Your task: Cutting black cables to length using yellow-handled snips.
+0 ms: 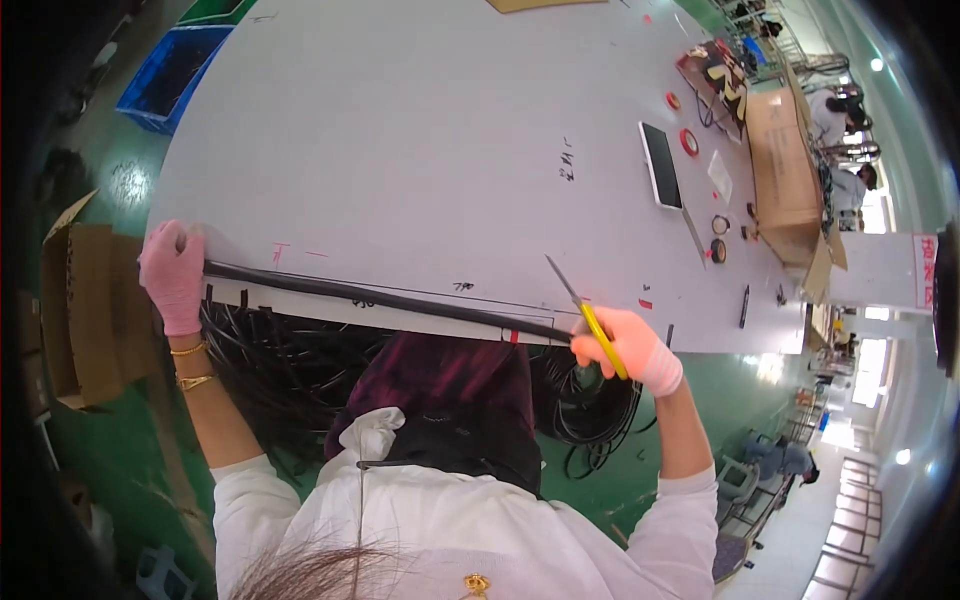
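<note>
A long black cable or tube lies stretched along the table's near edge; I cannot tell whether it is hollow. Its left end meets my left hand, in a pink glove, whose fingers are closed on it at the table's left edge. At the other end my right hand, also gloved in pink, grips scissors with yellow handles. The blades point up and away to the left over the table. The cable's right end runs into the fingers of this same hand, where its tip is hidden.
The pale table carries pen marks. On its right are a phone, tape rolls, a pen and a cardboard box. Black coils lie below the near edge. A blue crate and open carton stand left.
</note>
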Available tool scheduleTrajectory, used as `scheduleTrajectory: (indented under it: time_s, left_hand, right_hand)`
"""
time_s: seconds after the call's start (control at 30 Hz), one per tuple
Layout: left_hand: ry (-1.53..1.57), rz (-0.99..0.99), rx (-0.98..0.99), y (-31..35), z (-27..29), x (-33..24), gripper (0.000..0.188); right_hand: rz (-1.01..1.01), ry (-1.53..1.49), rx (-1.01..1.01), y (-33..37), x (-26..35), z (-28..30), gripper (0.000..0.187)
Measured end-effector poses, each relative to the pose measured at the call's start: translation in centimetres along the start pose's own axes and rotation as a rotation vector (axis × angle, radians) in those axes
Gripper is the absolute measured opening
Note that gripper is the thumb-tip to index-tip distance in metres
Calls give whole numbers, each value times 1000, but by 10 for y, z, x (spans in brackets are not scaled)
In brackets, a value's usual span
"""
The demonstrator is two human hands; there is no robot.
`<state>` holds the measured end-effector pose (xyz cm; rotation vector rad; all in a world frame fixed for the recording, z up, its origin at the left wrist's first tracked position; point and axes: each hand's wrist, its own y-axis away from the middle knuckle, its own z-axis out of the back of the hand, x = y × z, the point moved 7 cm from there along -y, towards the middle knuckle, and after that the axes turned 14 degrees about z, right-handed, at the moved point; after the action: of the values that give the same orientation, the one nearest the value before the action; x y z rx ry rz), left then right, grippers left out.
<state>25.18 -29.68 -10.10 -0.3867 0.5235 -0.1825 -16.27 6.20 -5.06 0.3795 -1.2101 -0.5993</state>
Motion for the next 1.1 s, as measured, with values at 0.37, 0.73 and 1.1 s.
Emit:
scheduleTrajectory:
  time_s: [0.37,0.73,1.1]
  left_hand:
    - [72,59,88,0,-6,15,38]
    - [79,130,111,-5,-6,19,41]
    - [108,-394,328,109,-12,-207,34]
  right_hand:
    - [92,910,43,-41,0,4,35]
    - [-68,1041,83,-51,3,12,49]
    - [-143,988,180,-53,2,15,55]
